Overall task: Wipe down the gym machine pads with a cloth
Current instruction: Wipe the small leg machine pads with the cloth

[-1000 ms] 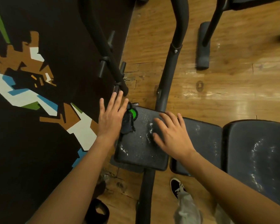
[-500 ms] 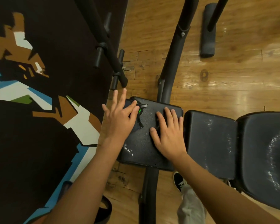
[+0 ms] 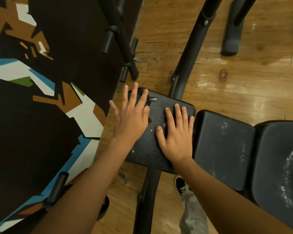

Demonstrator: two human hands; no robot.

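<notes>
Both hands have slid further across the small end pad [image 3: 147, 149] since half a second ago: the right hand [image 3: 176, 132] now lies close to the pad's right edge, and the left hand [image 3: 130, 119] reaches over its far left corner. Both forearms stretch forward and down from the bottom of the view, wrists straight.

The left hand is flat, fingers straight and fanned wide, pressing on a dark cloth [image 3: 150, 101]. Its outer fingers overhang the pad's left edge. The right hand is flat too, palm down on the bare pad, fingers straight and close together, thumb out to the side. It grasps nothing.

Most of the cloth is hidden under the left palm. Only a dark fold and a speck of green show by the fingertips near the pad's far edge. The pad is black and textured, dotted with pale flecks.

Just beside its right edge sits a middle pad [image 3: 222, 146], then a larger pad [image 3: 281, 166], both streaked white. A black frame tube [image 3: 189, 53] rises from the wooden floor [image 3: 243, 92] beyond the far edge.
</notes>
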